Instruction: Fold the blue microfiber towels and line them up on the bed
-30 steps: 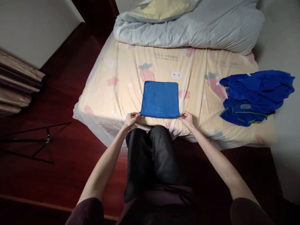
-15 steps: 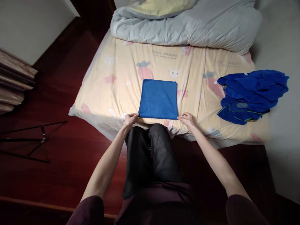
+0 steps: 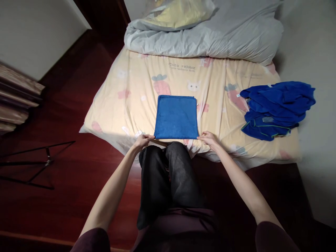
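A blue cloth (image 3: 176, 117), folded into a flat square, lies near the front edge of the bed. At its near left corner, my left hand (image 3: 143, 140) pinches the fabric between thumb and fingers. My right hand (image 3: 208, 138) pinches the near right corner in the same way. The near edge between both hands is straight. A small pale tag shows at the cloth's right side.
A crumpled heap of blue cloths (image 3: 280, 105) lies on the bed's right side. The patterned sheet (image 3: 110, 105) covers the bed, with a rolled grey quilt (image 3: 204, 43) and yellow pillow (image 3: 181, 14) behind. A black tripod (image 3: 47, 162) stands on the floor at left.
The view has tilted slightly, so the bed and the cloths sit a little lower in the picture. Both hands keep their pinch on the cloth's near corners, and its folded shape looks much the same.
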The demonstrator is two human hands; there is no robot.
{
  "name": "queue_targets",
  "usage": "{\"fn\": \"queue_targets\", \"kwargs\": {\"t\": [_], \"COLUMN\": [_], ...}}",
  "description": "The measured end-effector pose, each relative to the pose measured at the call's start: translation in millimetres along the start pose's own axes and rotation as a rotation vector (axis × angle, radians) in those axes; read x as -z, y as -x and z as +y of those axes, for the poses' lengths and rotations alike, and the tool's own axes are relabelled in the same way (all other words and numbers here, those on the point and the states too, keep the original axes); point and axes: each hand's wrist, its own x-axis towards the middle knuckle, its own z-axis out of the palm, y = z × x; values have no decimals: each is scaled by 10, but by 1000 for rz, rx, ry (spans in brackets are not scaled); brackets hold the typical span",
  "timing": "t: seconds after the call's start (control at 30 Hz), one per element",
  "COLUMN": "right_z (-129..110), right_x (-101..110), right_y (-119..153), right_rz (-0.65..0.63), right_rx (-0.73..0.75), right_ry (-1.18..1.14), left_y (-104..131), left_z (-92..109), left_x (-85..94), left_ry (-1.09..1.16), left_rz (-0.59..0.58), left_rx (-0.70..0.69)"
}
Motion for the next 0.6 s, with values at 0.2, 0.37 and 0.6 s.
{"fn": "queue_targets", "kwargs": {"t": [0.2, 0.37, 0.6], "right_z": [-241, -558, -1018], "right_x": [-44, -160, -259], "right_y": [-350, -924, -1888], "right_rz": [29, 122, 200], "right_rx": [-55, -87, -29], "right_ry": [-35, 17, 5], "left_y": [-290, -865, -1836], "left_z": [239, 573, 1067], "left_x": [-6, -25, -27], "left_ry": [64, 89, 107], "left_rz": [-72, -80, 13], "left_rx": [47, 71, 76]}}
